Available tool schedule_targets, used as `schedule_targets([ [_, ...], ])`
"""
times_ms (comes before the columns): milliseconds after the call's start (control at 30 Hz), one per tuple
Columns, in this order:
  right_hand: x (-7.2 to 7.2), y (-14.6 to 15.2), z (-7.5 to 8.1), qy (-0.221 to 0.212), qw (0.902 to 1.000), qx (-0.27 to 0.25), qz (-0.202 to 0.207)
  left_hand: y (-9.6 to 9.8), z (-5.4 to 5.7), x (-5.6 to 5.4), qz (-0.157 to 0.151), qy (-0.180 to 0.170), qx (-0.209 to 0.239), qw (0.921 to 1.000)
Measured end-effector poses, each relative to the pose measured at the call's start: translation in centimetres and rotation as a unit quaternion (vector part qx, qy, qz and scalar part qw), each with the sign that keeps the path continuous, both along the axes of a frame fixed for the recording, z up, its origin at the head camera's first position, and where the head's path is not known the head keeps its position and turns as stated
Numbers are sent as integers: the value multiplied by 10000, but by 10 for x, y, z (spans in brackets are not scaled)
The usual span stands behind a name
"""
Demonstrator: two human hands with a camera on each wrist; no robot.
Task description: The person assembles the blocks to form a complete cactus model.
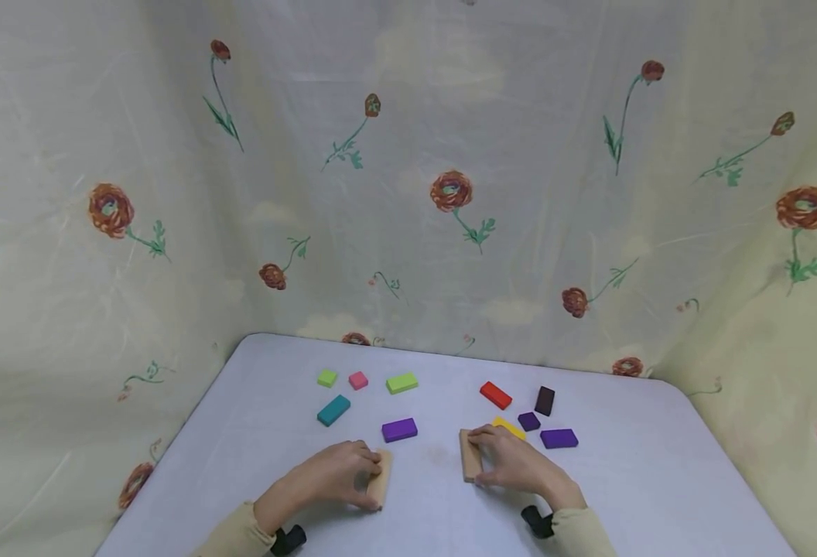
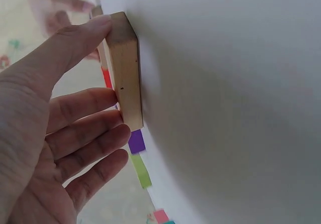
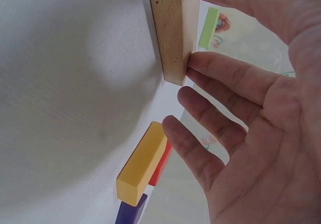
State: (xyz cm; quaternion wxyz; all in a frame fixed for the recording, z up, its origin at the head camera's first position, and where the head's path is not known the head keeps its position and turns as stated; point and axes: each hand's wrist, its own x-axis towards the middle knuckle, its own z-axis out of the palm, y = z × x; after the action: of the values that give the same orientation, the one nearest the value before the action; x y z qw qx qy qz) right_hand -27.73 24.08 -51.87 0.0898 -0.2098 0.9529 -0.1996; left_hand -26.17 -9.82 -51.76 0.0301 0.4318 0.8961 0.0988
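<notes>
Near the front of the white table, my left hand (image 1: 342, 473) holds a plain wooden block (image 1: 379, 480) between thumb and fingertips. In the left wrist view the thumb is on one end of that block (image 2: 125, 73) and fingers touch its other end. My right hand (image 1: 516, 458) grips a second plain wooden block (image 1: 471, 456) the same way, thumb at the near end and fingers at the far end. Both blocks are on the tabletop, a short gap apart. Just behind the right hand lies a yellow block (image 3: 142, 163), partly hidden by it in the head view.
Left of centre lie a purple block (image 1: 399, 430), a teal block (image 1: 334, 410), a pink block (image 1: 358, 380) and two green blocks (image 1: 401, 383). Further right are a red block (image 1: 495, 395), a dark block (image 1: 545, 401) and two purple blocks (image 1: 558, 439). Floral cloth (image 1: 408, 271) hangs behind the table.
</notes>
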Motion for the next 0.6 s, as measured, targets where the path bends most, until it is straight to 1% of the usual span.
schedule_targets([
  [200,2,0,2,-8,10000,-11,-21,18,0,4,-204,202,-82,9996],
  [600,0,0,1,-67,9999,-41,-71,61,0,9,-552,430,-233,9973],
])
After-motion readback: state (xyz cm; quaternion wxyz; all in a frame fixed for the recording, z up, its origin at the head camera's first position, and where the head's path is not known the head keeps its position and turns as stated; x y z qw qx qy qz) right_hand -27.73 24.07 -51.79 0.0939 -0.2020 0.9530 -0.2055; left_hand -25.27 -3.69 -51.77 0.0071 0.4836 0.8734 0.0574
